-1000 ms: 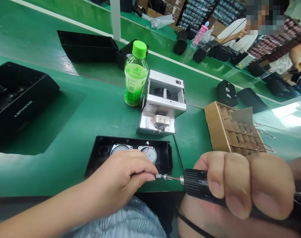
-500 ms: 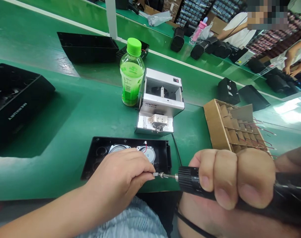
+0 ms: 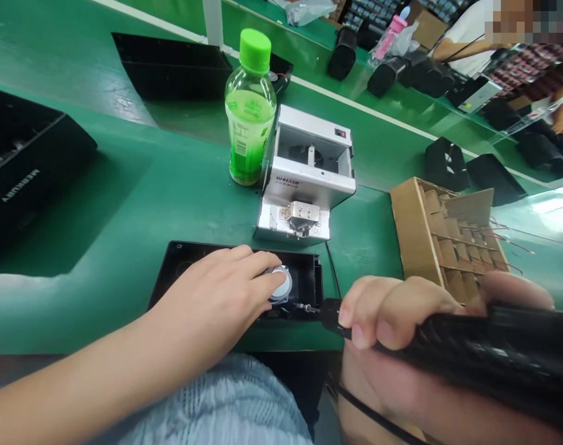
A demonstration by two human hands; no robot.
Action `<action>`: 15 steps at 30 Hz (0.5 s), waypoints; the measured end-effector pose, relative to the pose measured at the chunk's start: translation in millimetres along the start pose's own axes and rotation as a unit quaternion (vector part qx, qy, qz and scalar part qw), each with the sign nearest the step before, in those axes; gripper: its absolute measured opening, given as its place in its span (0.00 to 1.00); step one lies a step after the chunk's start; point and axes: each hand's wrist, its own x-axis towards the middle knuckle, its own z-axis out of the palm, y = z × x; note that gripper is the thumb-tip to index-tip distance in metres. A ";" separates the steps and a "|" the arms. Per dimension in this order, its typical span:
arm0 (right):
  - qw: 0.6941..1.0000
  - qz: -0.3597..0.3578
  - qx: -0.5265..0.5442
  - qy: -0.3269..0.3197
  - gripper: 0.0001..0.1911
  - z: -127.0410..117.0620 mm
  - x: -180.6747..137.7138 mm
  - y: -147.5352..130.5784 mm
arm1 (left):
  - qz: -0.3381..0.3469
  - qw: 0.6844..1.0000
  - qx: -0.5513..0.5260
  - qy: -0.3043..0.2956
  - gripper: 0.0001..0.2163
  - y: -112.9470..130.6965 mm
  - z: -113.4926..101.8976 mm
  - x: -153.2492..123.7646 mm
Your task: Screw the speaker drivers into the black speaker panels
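Observation:
A black plastic speaker housing (image 3: 304, 281) lies open on the green bench in front of me, with round silver speakers (image 3: 282, 284) inside. My left hand (image 3: 219, 296) rests flat over the housing, fingers stretched out and pressing on a speaker. My right hand (image 3: 392, 312) is wrapped round a black electric screwdriver (image 3: 471, 352). Its bit tip (image 3: 304, 306) touches the near right corner of the housing.
A silver screw feeder (image 3: 304, 185) stands behind the housing, beside a green-capped bottle (image 3: 248, 111). A cardboard divider box (image 3: 443, 238) with red-wired parts sits at right. Black housings (image 3: 26, 161) lie at left and behind. Other people work at the far right.
My left hand let go of the bit tip and moved onto the speaker in the housing. The screwdriver swung down so its bit meets the housing's corner.

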 end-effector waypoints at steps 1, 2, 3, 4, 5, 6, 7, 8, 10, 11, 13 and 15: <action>1.000 -0.008 0.013 0.008 0.23 2.3 -1.0 5.5 | 0.003 1.000 0.013 -0.006 0.14 0.1 1.8 1.7; 1.000 -0.008 0.022 0.015 0.25 4.1 -1.7 10.8 | 0.005 1.000 0.022 -0.012 0.13 0.5 3.7 3.2; 0.999 -0.011 0.034 0.019 0.27 5.5 -2.1 15.5 | 0.005 0.999 0.027 -0.018 0.13 1.2 5.5 4.7; 0.999 -0.013 0.042 0.019 0.28 6.1 -2.3 19.2 | 0.003 0.999 0.029 -0.025 0.13 1.9 6.9 6.0; 0.999 -0.012 0.044 0.015 0.29 5.9 -2.3 21.8 | 0.002 0.999 0.029 -0.031 0.13 2.6 7.8 7.2; 0.999 -0.014 0.043 0.012 0.29 5.0 -2.2 23.2 | 0.000 0.999 0.027 -0.037 0.12 3.3 8.1 8.4; 0.999 -0.013 0.039 0.011 0.27 3.4 -2.2 23.4 | -0.004 0.999 0.025 -0.043 0.11 3.7 7.9 9.5; 0.999 -0.008 0.031 0.008 0.24 1.4 -2.3 22.9 | -0.008 0.999 0.024 -0.047 0.09 4.0 7.3 10.6; 1.000 0.004 0.015 0.000 0.20 -2.7 -2.8 20.5 | -0.014 0.998 0.025 -0.050 0.07 4.0 5.6 12.1; 1.000 0.008 0.012 -0.001 0.20 -4.2 -3.0 19.3 | -0.014 0.998 0.026 -0.050 0.07 3.8 4.8 12.6; 1.000 0.007 0.010 -0.011 0.23 -5.3 -2.9 18.0 | -0.014 0.998 0.023 -0.052 0.06 3.2 4.1 12.9; 1.000 -0.002 0.014 -0.020 0.28 -3.3 -1.8 18.8 | -0.015 0.998 0.018 -0.058 0.06 2.7 4.5 12.7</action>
